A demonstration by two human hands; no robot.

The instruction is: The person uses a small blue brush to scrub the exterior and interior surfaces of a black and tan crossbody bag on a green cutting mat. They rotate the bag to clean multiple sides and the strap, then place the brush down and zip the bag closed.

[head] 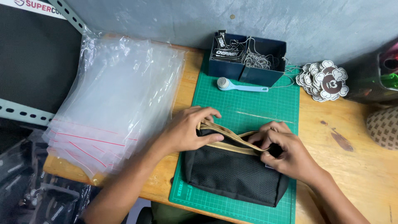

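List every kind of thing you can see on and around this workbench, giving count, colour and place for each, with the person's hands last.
pouch: one, black mesh with tan zip, on the mat's near end
cutting mat: one, green, centre of table
table: one, light wood
plastic bags: a stack, clear with red seal lines, table's left side
box: one, dark blue, two compartments holding tags and ball chains, far end of mat
brush: one, pale blue, before the box
round tags: a pile, brown and white, right of the box
left hand: on the pouch's left top edge
right hand: pinching the zip at right
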